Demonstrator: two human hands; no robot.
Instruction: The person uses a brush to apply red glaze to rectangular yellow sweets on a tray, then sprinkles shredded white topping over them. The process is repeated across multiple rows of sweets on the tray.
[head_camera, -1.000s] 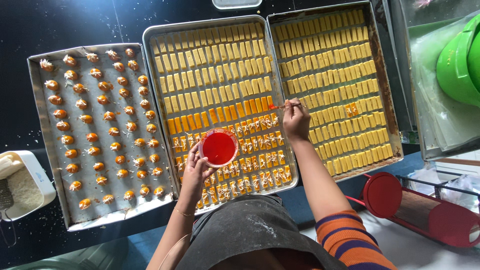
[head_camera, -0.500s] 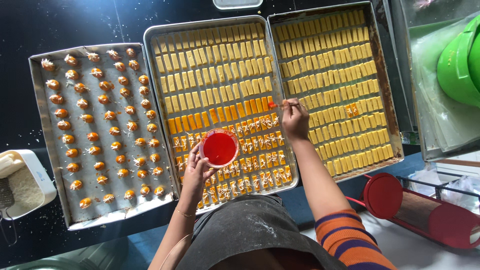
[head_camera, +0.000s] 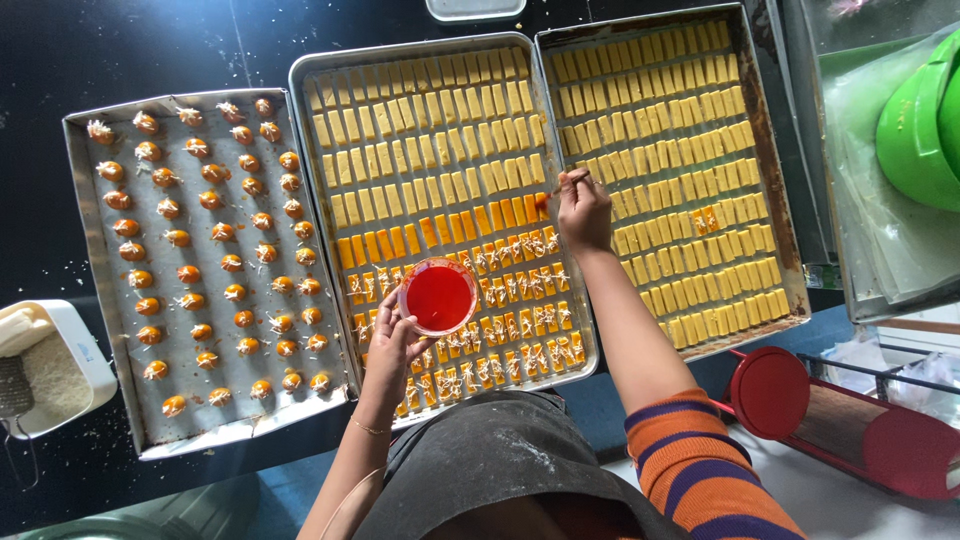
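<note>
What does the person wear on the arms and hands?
The hands are bare, without gloves. The right hand belongs to an arm with a sleeve striped orange and purple, pushed above the elbow. The left hand has a thin bracelet at the wrist; no sleeve shows there.

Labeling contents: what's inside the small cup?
The cup, held by the left hand, holds red-orange liquid to near the rim. Its bottom is covered.

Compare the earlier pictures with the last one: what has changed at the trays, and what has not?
Hardly anything moved. The right hand stays at the same row of the middle tray, brush tip on the pastry strips. The left hand still holds the red bowl. All three trays stay put.
</note>
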